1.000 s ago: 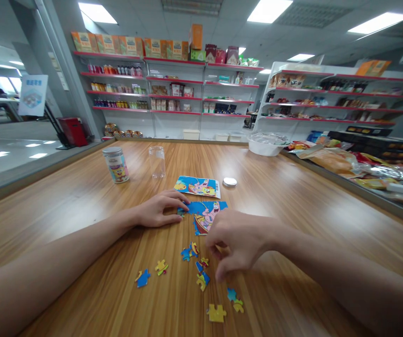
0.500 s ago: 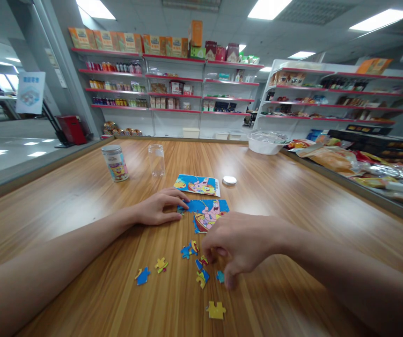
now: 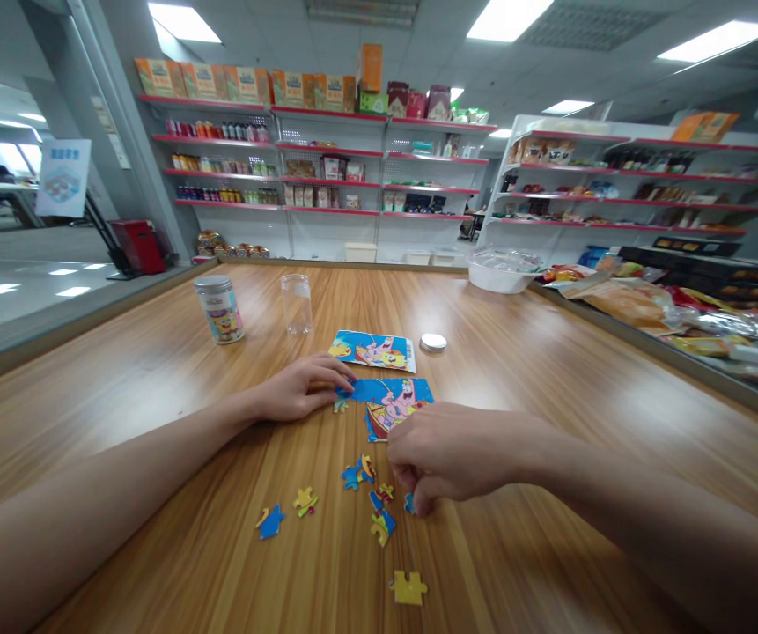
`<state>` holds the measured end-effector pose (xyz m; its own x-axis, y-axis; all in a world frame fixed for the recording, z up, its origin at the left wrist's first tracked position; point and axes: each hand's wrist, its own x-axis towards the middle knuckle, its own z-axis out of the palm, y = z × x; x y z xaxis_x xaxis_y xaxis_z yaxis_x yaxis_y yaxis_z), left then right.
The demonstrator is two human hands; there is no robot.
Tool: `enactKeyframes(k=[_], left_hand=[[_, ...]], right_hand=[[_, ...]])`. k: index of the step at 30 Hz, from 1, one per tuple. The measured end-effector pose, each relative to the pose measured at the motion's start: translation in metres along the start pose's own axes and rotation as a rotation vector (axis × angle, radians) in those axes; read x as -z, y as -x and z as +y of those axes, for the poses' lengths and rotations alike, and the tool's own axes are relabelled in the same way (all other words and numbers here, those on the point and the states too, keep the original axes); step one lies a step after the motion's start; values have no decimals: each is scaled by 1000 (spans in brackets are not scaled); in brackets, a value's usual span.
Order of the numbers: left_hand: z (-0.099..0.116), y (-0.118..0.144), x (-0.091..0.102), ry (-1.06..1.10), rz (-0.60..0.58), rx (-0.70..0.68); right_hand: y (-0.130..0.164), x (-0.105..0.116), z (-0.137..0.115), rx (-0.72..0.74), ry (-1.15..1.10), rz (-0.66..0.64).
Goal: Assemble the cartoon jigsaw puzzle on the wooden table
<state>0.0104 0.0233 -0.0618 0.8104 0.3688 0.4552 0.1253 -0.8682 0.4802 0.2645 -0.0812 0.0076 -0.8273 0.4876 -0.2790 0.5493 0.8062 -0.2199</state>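
A partly joined jigsaw puzzle (image 3: 400,407) with a pink cartoon figure in a boat lies in the middle of the table. My left hand (image 3: 303,387) rests at its left edge, fingers stretched out and tips on the blue part. Low over the table, my right hand (image 3: 448,453) is closed, thumb and fingers together at a small blue puzzle piece (image 3: 409,503); the fingers partly hide it. Several loose pieces lie nearby, among them a yellow piece (image 3: 408,587), a blue piece (image 3: 271,521) and a yellow-green piece (image 3: 305,502). Behind the puzzle is the picture card (image 3: 373,350).
A printed can (image 3: 219,310) and a clear plastic jar (image 3: 297,305) stand at the back left. A round silver lid (image 3: 432,342) lies right of the card. Farther off are a white bowl (image 3: 503,271) and packaged snacks (image 3: 643,299) along the right edge.
My right thumb has moved in toward the fingers, closing the hand at the small blue piece. My left hand stays almost where it was. The view has tilted slightly.
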Motion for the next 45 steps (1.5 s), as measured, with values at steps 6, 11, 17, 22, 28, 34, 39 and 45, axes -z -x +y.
enactKeyframes(k=[6, 11, 17, 22, 28, 34, 39, 45], left_hand=[[2, -1, 0, -34, -18, -7], [0, -1, -1, -22, -16, -23], [1, -1, -1, -22, -5, -23], [1, -1, -1, -23, -4, -24], [0, -1, -2, -17, 5, -19], [1, -1, -1, -19, -3, -23], [1, -1, -2, -24, -2, -10], [0, -1, -2, -20, 1, -21]], right_hand=[[-5, 3, 2, -4, -145, 68], [-19, -10, 32, -10, -298, 447], [-28, -31, 58, 83, -200, 671], [-25, -32, 50, -21, -100, 784], [-27, -37, 45, -28, -121, 685], [-27, -38, 41, -102, -137, 701], [-26, -38, 36, -176, -125, 674], [-27, -40, 38, -152, -179, 668]])
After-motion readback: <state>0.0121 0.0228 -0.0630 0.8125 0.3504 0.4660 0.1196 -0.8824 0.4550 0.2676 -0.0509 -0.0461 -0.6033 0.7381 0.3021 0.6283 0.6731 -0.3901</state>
